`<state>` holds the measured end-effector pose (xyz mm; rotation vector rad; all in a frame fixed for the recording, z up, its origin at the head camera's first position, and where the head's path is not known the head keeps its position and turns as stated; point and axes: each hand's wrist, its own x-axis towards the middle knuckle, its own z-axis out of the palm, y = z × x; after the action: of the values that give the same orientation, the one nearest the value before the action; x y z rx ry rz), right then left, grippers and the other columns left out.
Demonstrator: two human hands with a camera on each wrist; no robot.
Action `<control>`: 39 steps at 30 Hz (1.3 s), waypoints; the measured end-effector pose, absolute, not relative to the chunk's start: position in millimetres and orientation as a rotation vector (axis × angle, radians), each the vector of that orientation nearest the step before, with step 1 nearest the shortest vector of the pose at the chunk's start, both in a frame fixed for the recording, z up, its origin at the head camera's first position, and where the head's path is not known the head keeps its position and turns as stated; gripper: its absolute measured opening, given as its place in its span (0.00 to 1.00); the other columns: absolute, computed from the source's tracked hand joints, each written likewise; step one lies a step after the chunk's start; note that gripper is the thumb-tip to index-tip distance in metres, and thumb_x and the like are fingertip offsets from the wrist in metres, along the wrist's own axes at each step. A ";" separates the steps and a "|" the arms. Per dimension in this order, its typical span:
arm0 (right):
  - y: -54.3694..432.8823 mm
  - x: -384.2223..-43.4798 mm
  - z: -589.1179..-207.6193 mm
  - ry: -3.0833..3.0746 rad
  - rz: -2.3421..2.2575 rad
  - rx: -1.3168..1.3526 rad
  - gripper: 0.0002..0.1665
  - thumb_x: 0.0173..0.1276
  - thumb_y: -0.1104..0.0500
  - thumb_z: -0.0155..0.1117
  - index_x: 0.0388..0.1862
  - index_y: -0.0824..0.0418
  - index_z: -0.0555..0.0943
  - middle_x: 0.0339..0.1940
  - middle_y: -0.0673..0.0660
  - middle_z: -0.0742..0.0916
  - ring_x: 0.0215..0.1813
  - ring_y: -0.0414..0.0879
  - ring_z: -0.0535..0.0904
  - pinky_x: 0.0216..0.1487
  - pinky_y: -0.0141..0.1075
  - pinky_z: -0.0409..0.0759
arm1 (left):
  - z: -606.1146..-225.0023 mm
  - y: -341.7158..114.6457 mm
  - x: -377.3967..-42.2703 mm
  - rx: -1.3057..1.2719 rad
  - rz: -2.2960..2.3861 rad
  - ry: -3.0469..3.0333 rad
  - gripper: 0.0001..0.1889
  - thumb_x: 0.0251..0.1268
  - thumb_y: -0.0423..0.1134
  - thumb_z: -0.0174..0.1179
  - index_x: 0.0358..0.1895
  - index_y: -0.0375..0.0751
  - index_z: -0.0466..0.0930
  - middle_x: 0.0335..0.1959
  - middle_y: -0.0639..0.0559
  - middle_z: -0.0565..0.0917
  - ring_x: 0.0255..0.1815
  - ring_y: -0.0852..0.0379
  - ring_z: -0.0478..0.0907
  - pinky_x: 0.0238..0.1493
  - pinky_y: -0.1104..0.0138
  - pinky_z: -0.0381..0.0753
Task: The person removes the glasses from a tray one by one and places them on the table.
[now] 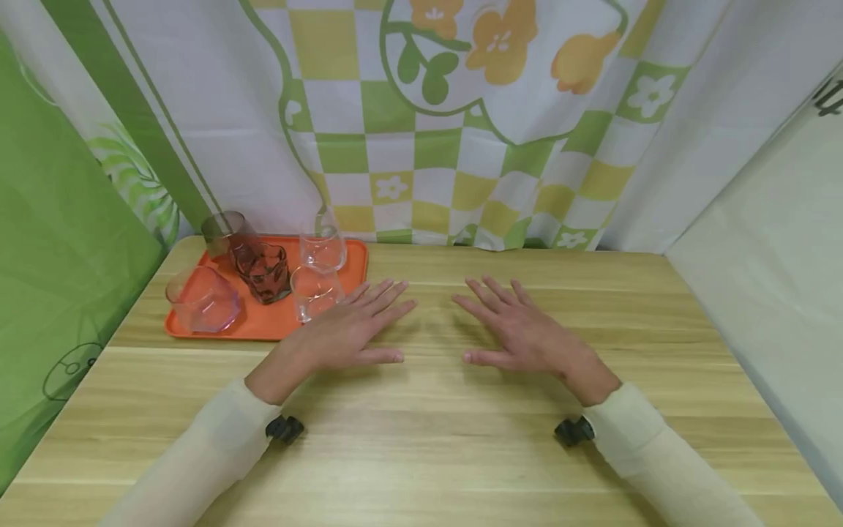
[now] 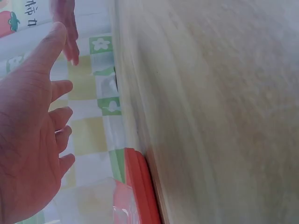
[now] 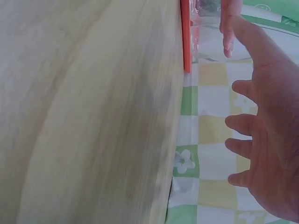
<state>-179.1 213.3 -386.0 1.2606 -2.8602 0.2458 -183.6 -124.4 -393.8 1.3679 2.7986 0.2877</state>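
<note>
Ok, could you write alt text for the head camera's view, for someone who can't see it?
A person's left hand and right hand hover open above a wooden table. At the table's far left, an orange tray holds five glasses; a patterned cloth hangs behind.

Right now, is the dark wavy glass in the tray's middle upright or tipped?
Upright: in the head view, the dark glass has its rim uppermost, its base on the orange tray.
</note>
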 end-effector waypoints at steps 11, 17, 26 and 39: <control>189.7 -180.7 -384.9 -2.845 0.449 1.315 0.47 0.76 0.39 0.61 0.85 0.55 0.56 0.81 0.63 0.64 0.78 0.61 0.61 0.76 0.57 0.59 | -385.9 -133.5 -173.3 1.326 0.290 2.840 0.43 0.75 0.68 0.50 0.83 0.47 0.56 0.84 0.45 0.43 0.83 0.41 0.42 0.79 0.46 0.47; 172.7 -180.5 -383.2 -2.771 0.570 1.400 0.41 0.76 0.44 0.64 0.80 0.59 0.66 0.76 0.63 0.72 0.74 0.58 0.69 0.71 0.55 0.68 | -372.6 -143.8 -162.9 1.348 0.311 2.935 0.38 0.75 0.64 0.55 0.80 0.46 0.64 0.82 0.44 0.54 0.80 0.40 0.55 0.74 0.41 0.59; 152.5 -183.7 -387.0 -2.778 0.580 1.471 0.24 0.78 0.57 0.61 0.70 0.60 0.78 0.70 0.61 0.78 0.70 0.56 0.74 0.70 0.51 0.71 | -359.3 -167.5 -160.6 1.466 0.496 3.130 0.28 0.67 0.50 0.69 0.64 0.37 0.82 0.65 0.40 0.79 0.66 0.39 0.75 0.66 0.43 0.71; 127.7 -186.2 -392.3 -2.778 0.660 1.470 0.26 0.78 0.55 0.62 0.71 0.59 0.76 0.69 0.58 0.79 0.70 0.51 0.73 0.71 0.46 0.70 | -348.6 -210.0 -160.8 1.383 0.762 3.334 0.29 0.79 0.60 0.49 0.55 0.39 0.86 0.53 0.45 0.85 0.53 0.41 0.82 0.49 0.46 0.82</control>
<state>-186.2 127.7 -392.3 1.4702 -2.7780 0.6597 -160.8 -210.0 -348.6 1.3825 3.3337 0.7620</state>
